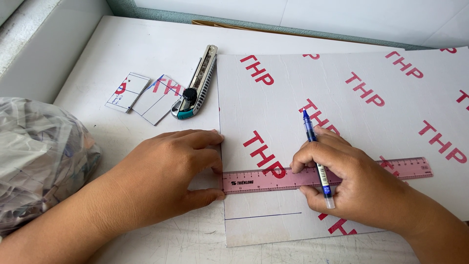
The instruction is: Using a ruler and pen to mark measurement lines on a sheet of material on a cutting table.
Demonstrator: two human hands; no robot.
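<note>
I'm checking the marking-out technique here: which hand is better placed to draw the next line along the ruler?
Probably the right hand: it already holds the blue ballpoint pen and rests on the pink plastic ruler. The left hand is pressing down the ruler's end at the white printed board's edge.

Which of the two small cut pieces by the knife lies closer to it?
The right-hand small piece, tilted, its corner next to the utility knife. The other small piece lies further left, toward the wall.

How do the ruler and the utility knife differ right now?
The ruler is pink, flat and see-through; the knife is grey metal with a teal tip. The ruler lies across the printed board, with both the left hand and the right hand on it; the knife lies untouched on the table. Both are long and narrow.
</note>
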